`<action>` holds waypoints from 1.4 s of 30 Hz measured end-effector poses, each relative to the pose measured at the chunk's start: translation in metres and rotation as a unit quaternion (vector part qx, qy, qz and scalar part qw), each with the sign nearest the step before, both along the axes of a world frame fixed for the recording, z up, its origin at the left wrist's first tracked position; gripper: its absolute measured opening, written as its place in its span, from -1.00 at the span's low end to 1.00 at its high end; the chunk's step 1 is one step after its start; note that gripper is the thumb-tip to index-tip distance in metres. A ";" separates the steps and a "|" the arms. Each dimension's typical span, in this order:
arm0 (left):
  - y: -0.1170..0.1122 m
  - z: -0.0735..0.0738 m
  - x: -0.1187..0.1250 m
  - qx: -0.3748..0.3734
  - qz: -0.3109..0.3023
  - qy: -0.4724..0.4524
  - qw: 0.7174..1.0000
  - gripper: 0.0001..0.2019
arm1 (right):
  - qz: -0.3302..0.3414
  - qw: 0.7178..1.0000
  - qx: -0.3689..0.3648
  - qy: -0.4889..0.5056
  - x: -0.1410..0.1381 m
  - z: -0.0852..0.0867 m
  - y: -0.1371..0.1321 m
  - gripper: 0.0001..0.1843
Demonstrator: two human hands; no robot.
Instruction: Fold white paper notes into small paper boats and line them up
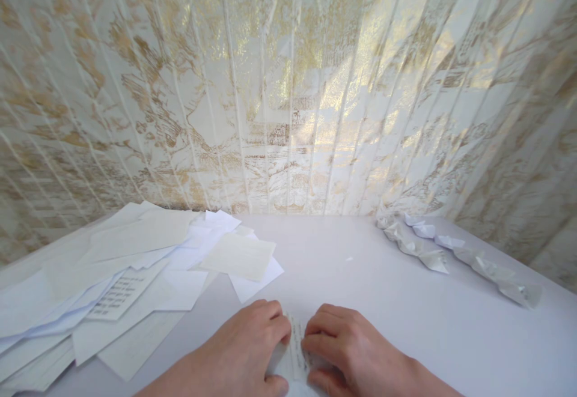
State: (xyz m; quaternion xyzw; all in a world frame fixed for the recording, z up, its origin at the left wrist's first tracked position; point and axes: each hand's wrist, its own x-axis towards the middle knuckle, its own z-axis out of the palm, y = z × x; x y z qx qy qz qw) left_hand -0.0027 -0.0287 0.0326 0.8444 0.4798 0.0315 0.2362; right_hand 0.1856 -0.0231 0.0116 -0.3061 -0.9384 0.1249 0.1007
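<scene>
A small, folded white paper strip with dark print (pixel 296 349) lies on the smooth white worktop (pixel 406 337), right between the two hands. The left hand (pixel 264 346) holds its left side, with bent fingers at the far end and the thumb near the close end. The right hand (pixel 340 346) holds its right side in the same way. Both hands touch the strip and hide much of it.

To the left of the strip and farther back is a big, messy pile of flat white and cream paper sheets (pixel 139 241). Well off to the right of the strip and farther back are two rows of little crumpled, folded white and grey paper shapes (pixel 487 265). Behind the strip, past the worktop, hangs a shiny white and gold patterned cover (pixel 288 84).
</scene>
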 end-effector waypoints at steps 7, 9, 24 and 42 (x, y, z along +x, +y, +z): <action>-0.002 0.006 0.004 0.005 -0.005 0.040 0.999 -0.77 | 0.012 0.997 0.027 -0.065 0.001 0.008 -0.001 -0.84; -0.003 0.006 0.005 0.005 -0.003 0.043 0.999 -0.79 | 0.010 0.998 0.026 -0.060 0.002 0.008 -0.002 -0.84; -0.004 -0.004 0.009 0.065 -0.018 0.058 0.996 -0.89 | 0.002 0.993 0.085 -0.080 -0.001 -0.001 -0.001 -0.84; -0.005 -0.015 0.005 0.056 -0.029 0.092 0.994 -0.78 | 0.013 0.998 -0.044 0.043 0.019 -0.002 0.008 -0.79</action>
